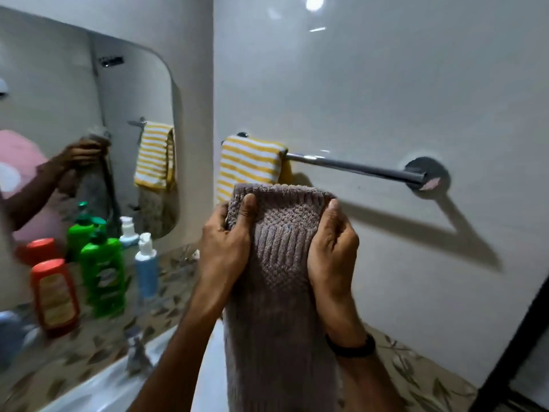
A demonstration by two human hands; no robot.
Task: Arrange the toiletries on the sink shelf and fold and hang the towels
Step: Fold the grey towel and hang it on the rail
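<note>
A folded grey-brown towel (pixel 279 263) hangs down in front of me, held up by its folded top edge. My left hand (pixel 228 248) grips its left side and my right hand (pixel 332 254) grips its right side. The towel's top is just below and in front of the chrome towel rail (pixel 353 166) on the white wall. A yellow-and-white striped towel (pixel 249 163) hangs over the rail's left end. On the sink shelf at the left stand an orange bottle (pixel 55 295), a green bottle (pixel 104 275) and a blue bottle (pixel 146 266).
A mirror (pixel 59 114) above the shelf reflects the bottles, towels and a person. The patterned counter (pixel 89 346) runs along the white sink (pixel 124 382) with its tap (pixel 136 352). A dark frame (pixel 511 352) stands at the right edge. The rail's right part is bare.
</note>
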